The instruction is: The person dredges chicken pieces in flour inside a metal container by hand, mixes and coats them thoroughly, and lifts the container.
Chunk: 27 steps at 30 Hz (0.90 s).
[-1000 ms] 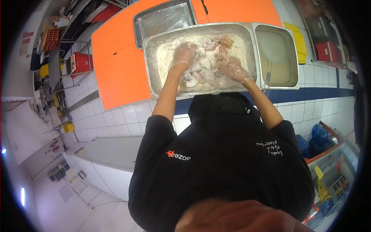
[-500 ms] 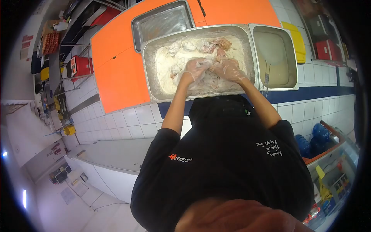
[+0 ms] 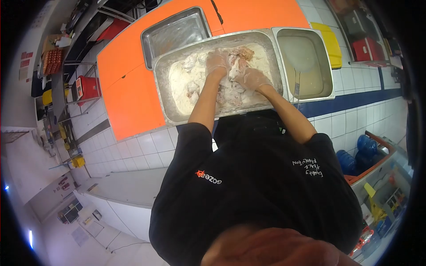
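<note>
Both hands wear clear plastic gloves and work inside a metal tray (image 3: 163, 95) of white flour (image 3: 178, 84). My left hand (image 3: 217, 63) reaches to the upper middle of the flour, fingers down in it beside floured pieces; what its fingers hold, if anything, is hidden. My right hand (image 3: 252, 79) is closed around a floured meat piece (image 3: 238, 70) to the right of my left hand. A redder piece of meat (image 3: 245, 53) lies just above, and several coated pieces (image 3: 230, 94) lie below the hands.
A metal pan (image 3: 177, 35) stands behind on the orange table (image 3: 128, 99). To the right, a metal container (image 3: 326, 88) holds cloudy liquid, with a wire-handled tool (image 3: 297, 86) at its left side. Beyond it is a yellow lid (image 3: 328, 46). Blue bottles (image 3: 346, 163) stand in a crate at lower right.
My left hand went from the upper left of the flour to the middle by my right hand, then up to the upper middle. The view has shifted, moving the trays slightly left.
</note>
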Tool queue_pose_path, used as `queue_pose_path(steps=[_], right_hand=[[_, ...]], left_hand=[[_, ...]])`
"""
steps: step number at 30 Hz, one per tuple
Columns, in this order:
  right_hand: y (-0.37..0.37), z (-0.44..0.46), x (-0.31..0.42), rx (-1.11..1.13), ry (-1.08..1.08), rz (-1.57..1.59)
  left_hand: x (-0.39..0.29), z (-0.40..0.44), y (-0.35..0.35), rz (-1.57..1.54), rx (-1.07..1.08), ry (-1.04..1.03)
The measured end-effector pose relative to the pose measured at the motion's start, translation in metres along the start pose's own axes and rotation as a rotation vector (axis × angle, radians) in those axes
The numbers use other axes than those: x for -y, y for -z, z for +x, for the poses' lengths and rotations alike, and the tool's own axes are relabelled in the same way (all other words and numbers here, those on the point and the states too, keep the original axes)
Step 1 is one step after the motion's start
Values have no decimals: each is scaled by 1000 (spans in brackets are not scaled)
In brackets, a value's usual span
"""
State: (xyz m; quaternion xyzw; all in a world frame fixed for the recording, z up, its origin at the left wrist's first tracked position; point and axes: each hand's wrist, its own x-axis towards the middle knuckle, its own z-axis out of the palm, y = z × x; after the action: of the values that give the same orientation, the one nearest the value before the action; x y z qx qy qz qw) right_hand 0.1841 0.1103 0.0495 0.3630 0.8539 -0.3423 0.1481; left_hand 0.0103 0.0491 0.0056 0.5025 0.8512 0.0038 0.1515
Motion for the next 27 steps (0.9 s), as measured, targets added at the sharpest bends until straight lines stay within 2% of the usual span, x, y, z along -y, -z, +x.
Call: queue_pose_path(steps=[2,7,9,10,11,13,15,16,17,19,21,22,23,24,25,27], right_hand=[[-5,1,-11,-38,22,46],[-6,0,-30,-127,120,292],[22,-14,-17,38,-99,401],[33,-20,-11,91,-172,436],[35,-25,-9,35,-159,465],[25,-15,-17,-25,-145,496],[-7,11,-39,-300,501,634],[-6,9,-36,-293,498,635],[-4,7,-32,-151,359,641],[8,0,-24,-11,221,639],[23,-11,-22,32,12,734],[28,-16,-23,32,6,733],[33,-21,-27,-57,105,763],[39,-27,-30,-149,205,789],[49,-33,-33,-152,194,787],[79,-47,-37,-197,120,1086]], left_hand=[[6,1,2,-101,88,83],[14,-29,24,-221,117,141],[25,-37,22,-286,96,161],[30,-41,22,-395,-13,145],[34,-47,19,-501,-118,129],[21,-63,30,-571,-160,97],[-1,-80,40,-645,-198,73],[-15,-86,40,-621,-270,-26],[-25,-95,41,-596,-339,-123],[-34,-102,39,-630,-411,-183],[-40,-111,43,-665,-488,-251],[-42,-122,49,-1025,-429,-79],[-42,-130,54,-1377,-350,104],[-32,-133,47,-1469,-387,160],[-18,-137,41,-1559,-421,220],[13,-154,52,-697,-336,398]])
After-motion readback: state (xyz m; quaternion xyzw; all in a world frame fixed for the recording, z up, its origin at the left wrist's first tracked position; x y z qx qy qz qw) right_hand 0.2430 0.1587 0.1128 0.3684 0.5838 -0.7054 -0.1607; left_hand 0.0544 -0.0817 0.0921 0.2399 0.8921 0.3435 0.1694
